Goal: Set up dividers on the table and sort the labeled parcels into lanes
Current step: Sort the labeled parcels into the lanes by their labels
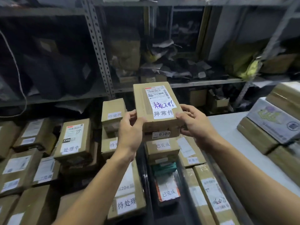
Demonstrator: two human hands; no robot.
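- Two bare forearms rise from the bottom edge of the frame toward the centre, nearest the camera.
- Left hand (129, 132) grips the left side of the box (156, 108): thumb on its top near the front edge, fingers curled around the side.
- Right hand (194, 125) grips the right side of the same box, thumb on top by the front right corner, fingers wrapped below.
- Held in the air at mid-frame, the box is a small brown carton, its top tilted toward the camera.
- Its top carries a white shipping label (156, 93) with barcodes and a red strip along the top edge.
- Below that sits a white sticker (163, 111) with a blue scrawl and the printed characters 异常件.
- On its front face a small tag (161, 134) reads 0300.
- Below and to the left, many brown cartons (74, 140) are stacked close together, each with a white sticker; readable ones say 处理中, 待处理 and 已完成.
- A parcel (168, 190) with orange edges lies low in the centre, marked 已完成.
- At the right edge a white table (230, 137) bears a stack of boxes (272, 125), the upper ones printed in pale colours.
- Across the upper frame, grey shelves (100, 51) hold dark bags and loose wrappings, dim and blurred.
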